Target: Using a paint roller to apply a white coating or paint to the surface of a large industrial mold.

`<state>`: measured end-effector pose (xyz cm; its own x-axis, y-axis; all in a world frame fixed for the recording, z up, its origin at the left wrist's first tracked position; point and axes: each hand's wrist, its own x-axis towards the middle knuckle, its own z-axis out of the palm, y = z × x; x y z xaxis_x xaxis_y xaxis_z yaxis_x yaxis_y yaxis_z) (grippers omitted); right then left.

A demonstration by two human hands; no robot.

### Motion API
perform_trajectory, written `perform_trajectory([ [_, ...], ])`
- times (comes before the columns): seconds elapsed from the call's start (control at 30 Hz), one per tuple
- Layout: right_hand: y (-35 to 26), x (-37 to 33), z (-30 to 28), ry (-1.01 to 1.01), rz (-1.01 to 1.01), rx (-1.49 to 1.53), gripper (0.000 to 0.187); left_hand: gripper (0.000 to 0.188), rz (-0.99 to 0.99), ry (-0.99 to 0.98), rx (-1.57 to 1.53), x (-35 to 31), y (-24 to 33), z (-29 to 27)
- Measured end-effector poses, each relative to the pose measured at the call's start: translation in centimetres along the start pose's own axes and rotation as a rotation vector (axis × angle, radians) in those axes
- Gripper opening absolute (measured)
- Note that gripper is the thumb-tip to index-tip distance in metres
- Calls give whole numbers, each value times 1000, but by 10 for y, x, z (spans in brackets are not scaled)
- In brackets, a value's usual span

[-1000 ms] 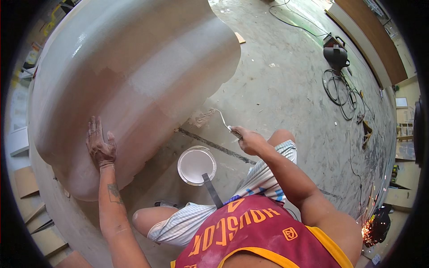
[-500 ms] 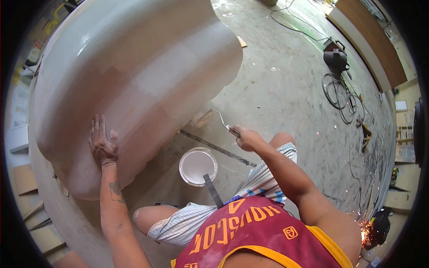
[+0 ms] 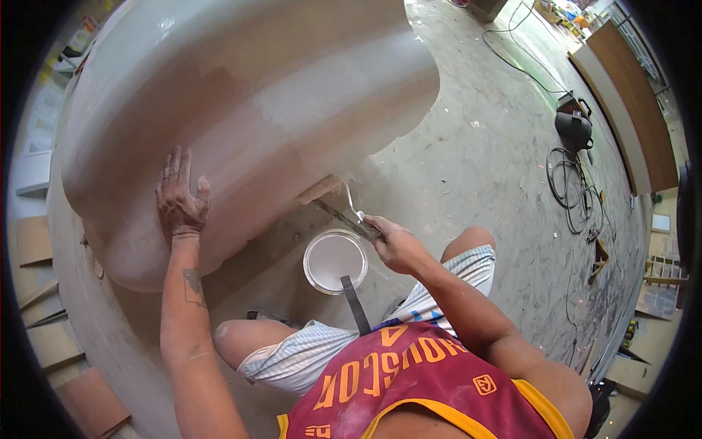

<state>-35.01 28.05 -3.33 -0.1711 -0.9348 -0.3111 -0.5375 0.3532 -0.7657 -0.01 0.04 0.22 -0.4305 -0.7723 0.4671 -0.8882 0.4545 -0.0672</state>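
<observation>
One roller head (image 3: pixel 320 190) sits between both hands (image 3: pixel 181 205) (image 3: pixel 396 246).

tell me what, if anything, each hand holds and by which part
The right hand holds a paint roller by its handle; the left hand lies flat on the curved form, holding nothing.

- Large, smooth, bulging grey-and-pink shell (image 3: pixel 256 117), 10 o'clock of centre; patchy coating, pinker toward its 6 o'clock side, shiny near 11; lower edge uneven.
- Paint roller (image 3: pixel 320 189), pinkish-beige cylindrical sleeve, bent white wire frame; 11 o'clock, near centre. Sleeve slants 8-to-2 o'clock at shell's lower edge, contact unclear; handle mostly hidden.
</observation>
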Motion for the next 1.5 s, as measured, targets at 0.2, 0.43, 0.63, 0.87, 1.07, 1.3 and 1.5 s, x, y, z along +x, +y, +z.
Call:
perform_trajectory([
  [0.2, 23, 38, 34, -70, 101, -57, 53, 68, 26, 26, -17, 5, 7, 5],
  [0.43, -37, -33, -5, -3, 22, 31, 53, 68, 1, -29, 16, 0, -3, -1],
  [0.63, -44, -55, -8, 45, -36, -21, 53, 67, 19, -17, 14, 2, -2, -4],
  [0.87, 18, -7, 48, -5, 32, -110, 56, 69, -16, -63, 48, 2, 9, -3],
  [1.07, -21, -50, 11, 44, -98, -26, 58, 68, 24, -6, -3, -2, -4, 0],
  [1.3, -30, -59, 14, 147, -190, -71, 62, 68, 1, -14, 32, 1, -2, 0],
  [1.5, -26, -65, 34, 144, -127, -80, 66, 69, -2, -11, -10, 0, -2, 4],
])
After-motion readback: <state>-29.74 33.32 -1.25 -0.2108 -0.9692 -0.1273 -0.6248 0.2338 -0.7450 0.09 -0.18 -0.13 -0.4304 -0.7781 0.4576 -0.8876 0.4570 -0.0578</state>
